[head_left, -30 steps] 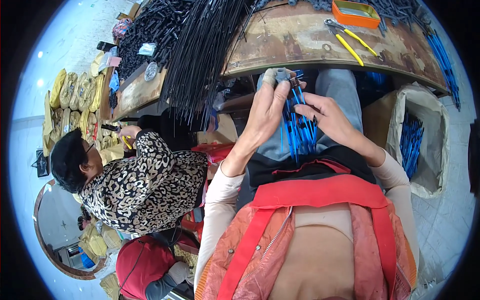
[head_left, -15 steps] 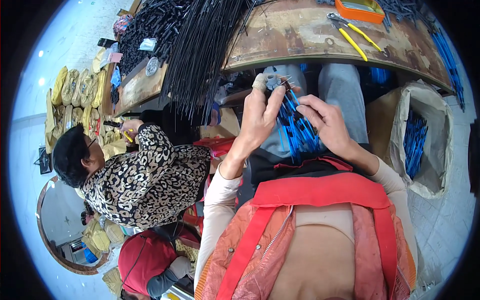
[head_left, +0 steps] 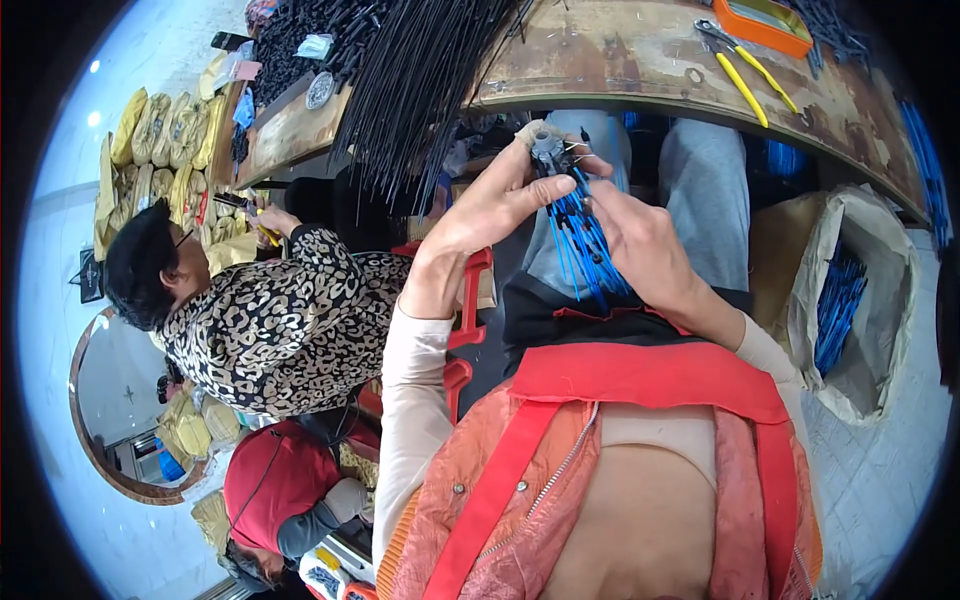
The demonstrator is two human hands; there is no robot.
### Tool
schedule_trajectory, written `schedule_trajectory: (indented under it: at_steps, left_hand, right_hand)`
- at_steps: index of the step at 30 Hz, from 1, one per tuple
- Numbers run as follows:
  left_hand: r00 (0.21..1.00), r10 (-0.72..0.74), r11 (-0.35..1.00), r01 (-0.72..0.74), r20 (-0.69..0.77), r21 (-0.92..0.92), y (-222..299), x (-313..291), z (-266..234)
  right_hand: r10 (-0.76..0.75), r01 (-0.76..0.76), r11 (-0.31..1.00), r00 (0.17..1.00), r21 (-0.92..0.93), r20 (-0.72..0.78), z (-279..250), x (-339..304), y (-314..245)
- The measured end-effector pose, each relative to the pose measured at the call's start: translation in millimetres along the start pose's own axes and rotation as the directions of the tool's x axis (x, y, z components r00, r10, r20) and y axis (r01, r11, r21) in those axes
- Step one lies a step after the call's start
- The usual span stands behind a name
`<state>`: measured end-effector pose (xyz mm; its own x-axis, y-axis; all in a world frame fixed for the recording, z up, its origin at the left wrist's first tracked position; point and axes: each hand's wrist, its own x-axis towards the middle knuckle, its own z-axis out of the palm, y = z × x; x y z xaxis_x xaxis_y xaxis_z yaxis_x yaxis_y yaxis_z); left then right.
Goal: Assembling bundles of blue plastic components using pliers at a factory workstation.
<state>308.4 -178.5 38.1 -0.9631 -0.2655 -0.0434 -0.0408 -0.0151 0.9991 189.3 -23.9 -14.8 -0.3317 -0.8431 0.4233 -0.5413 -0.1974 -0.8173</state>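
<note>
I have the left hand (head_left: 490, 205) raised toward the counter (head_left: 620, 60), its forearm rising from below and its wrist bent so the back shows. It is closed on the upper end of a bundle of blue and black rods (head_left: 583, 250), thumb laid across the front and fingers curled beside and behind. A grey fitting (head_left: 546, 150) sits at its fingertips.

The right hand (head_left: 640, 235) slants up and leftward from the other side, back toward me, fingers bent together against the bundle's right flank; those tips are partly hidden, so I cannot tell whether they pinch a rod or only touch.

I see the bundle over the lap, just short of the counter's near edge, rods fanning down. Yellow-handled pliers (head_left: 742, 92) lie near that edge, right of the hands, with an orange tray (head_left: 765, 33) behind. Long black rods (head_left: 420, 90) overhang the edge on the left.
</note>
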Motion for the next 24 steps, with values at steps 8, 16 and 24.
schedule_trajectory:
  at_steps: [8,16,24]
  left_hand:
    - [0.922,0.04,0.99,0.015,-0.384,0.14,6.3,0.0,33.8]
    - [0.911,0.102,0.993,-0.069,-0.4,0.097,-1.8,-29.0,25.2]
    - [0.926,0.075,0.993,-0.105,-0.37,-0.061,-20.0,-67.3,17.6]
  right_hand:
    - [0.027,-0.026,1.0,0.998,-0.01,0.048,-4.7,8.1,-8.9]
    - [-0.188,0.191,0.977,0.981,-0.089,0.043,-10.0,22.1,10.9]
    - [0.057,-0.192,0.866,0.955,0.461,0.292,26.0,12.5,20.6]
